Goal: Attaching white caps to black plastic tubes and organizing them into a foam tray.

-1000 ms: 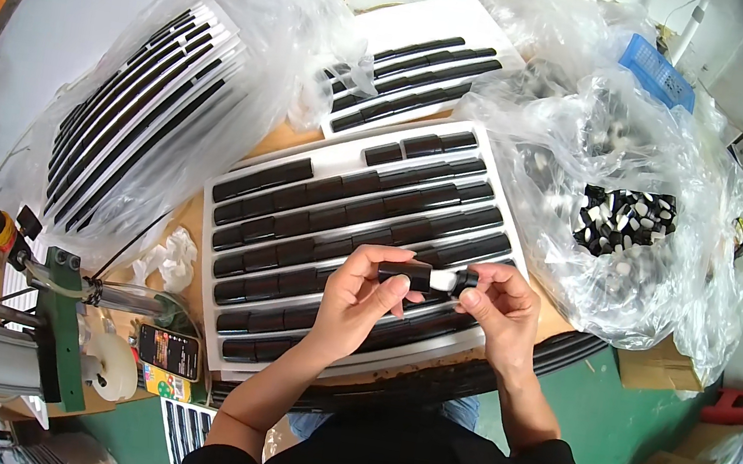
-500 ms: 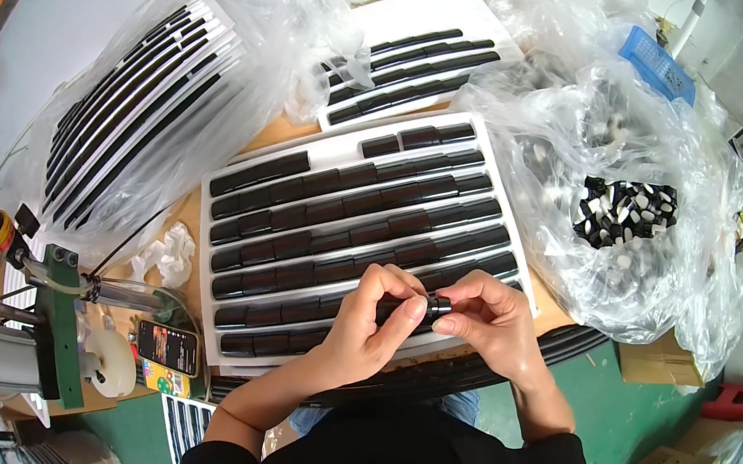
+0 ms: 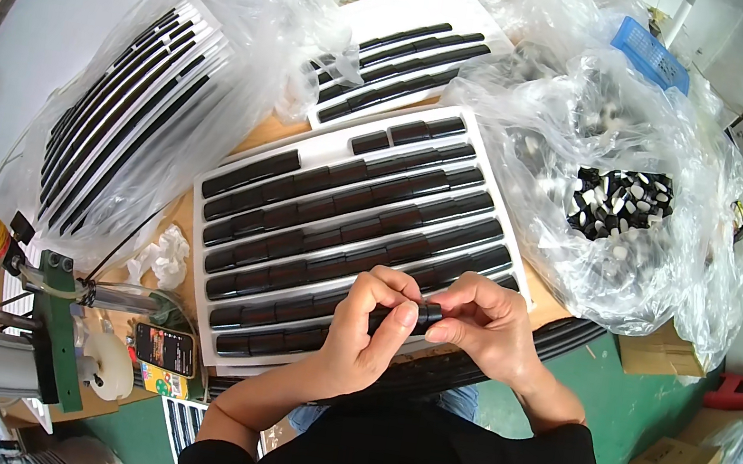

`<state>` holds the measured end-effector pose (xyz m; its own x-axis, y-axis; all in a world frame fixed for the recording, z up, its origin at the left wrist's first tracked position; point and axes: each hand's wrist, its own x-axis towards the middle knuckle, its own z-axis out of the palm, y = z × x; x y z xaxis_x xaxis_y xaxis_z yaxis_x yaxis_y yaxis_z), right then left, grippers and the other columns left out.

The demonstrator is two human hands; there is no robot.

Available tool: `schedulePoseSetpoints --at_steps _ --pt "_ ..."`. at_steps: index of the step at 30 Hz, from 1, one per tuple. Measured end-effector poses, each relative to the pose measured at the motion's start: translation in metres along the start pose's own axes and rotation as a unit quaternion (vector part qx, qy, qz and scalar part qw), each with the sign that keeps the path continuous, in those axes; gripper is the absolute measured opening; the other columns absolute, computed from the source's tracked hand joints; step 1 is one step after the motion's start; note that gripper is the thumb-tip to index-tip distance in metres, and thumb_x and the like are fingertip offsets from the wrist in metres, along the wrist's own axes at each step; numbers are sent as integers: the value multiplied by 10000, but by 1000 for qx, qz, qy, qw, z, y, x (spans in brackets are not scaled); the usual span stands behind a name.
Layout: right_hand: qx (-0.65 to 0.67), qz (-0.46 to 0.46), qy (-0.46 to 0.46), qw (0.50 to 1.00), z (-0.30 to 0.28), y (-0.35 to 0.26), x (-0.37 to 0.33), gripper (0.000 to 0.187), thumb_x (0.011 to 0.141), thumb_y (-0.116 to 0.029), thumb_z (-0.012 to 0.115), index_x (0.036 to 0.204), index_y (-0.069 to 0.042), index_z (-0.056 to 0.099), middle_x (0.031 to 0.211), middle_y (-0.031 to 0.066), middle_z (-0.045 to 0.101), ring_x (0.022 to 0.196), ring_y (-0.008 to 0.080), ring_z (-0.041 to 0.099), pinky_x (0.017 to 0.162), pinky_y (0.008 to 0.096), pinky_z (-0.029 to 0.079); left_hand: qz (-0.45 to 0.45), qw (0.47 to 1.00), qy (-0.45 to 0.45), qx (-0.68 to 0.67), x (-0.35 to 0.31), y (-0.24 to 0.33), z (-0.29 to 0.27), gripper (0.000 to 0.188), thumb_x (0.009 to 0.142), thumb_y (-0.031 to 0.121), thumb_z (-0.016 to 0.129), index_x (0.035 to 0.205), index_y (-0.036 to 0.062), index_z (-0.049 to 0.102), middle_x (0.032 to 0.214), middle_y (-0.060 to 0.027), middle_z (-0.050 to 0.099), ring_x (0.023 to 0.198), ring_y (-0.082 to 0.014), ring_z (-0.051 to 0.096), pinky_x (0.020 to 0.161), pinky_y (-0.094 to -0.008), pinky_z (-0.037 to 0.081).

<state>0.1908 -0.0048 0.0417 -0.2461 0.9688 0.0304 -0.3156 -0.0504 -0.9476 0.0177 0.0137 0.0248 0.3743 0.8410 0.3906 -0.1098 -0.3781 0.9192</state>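
My left hand [image 3: 366, 332] is closed around a small black cylindrical tube [image 3: 424, 316], one end of which sticks out past its thumb and forefinger. Thumb and fingertips of my right hand [image 3: 489, 331] pinch at that protruding end; whether they hold a separate small piece there is hidden. Both hands are over the near right part of a white tray [image 3: 203, 250]. Rows of glossy black cylinders [image 3: 331, 243] fill the tray's grooves, with one gap in the far row.
Right of the tray, a clear plastic bag [image 3: 537, 214] holds many small black-and-white pieces [image 3: 621, 204]. More filled trays lie behind [image 3: 412, 56] and, under plastic, at left [image 3: 126, 109]. A green-framed machine [image 3: 56, 319], a phone [image 3: 166, 349] and a blue basket [image 3: 653, 53] stand around.
My right fingers have shifted slightly at the tube's end, and more of that end shows between the hands. The whole view has moved a little; the tray's contents look the same.
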Motion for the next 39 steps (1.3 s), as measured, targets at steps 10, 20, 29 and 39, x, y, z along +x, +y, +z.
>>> schedulePoseSetpoints --at_steps 10,20,29,39 --pt "-88 35 14 995 -8 0 7 190 800 20 634 984 9 591 885 28 587 798 78 574 698 215 482 12 999 37 18 0 -11 12 152 885 33 509 961 8 380 1003 -152 482 833 -155 492 760 -279 417" --pt "-641 -95 374 664 -259 -14 48 242 769 -128 628 991 -32 610 897 156 616 826 289 598 702 368 461 -170 983 59 34 74 -63 -64 135 897 136 539 908 15 479 794 -41 537 706 -98 563 684 -244 486" --pt "-676 -64 371 634 -352 -1 23 159 730 -111 659 812 -9 569 784 146 559 752 313 549 669 379 428 -157 841 197 478 123 -173 -146 353 816 401 594 856 50 580 788 -128 630 740 -281 603 674 -367 456" --pt "-573 -131 478 653 -317 -16 20 217 831 -204 628 834 7 577 708 73 555 657 181 516 624 308 413 -40 818 123 560 137 -170 -144 237 787 289 625 822 57 592 806 -119 557 790 -305 540 688 -412 421"
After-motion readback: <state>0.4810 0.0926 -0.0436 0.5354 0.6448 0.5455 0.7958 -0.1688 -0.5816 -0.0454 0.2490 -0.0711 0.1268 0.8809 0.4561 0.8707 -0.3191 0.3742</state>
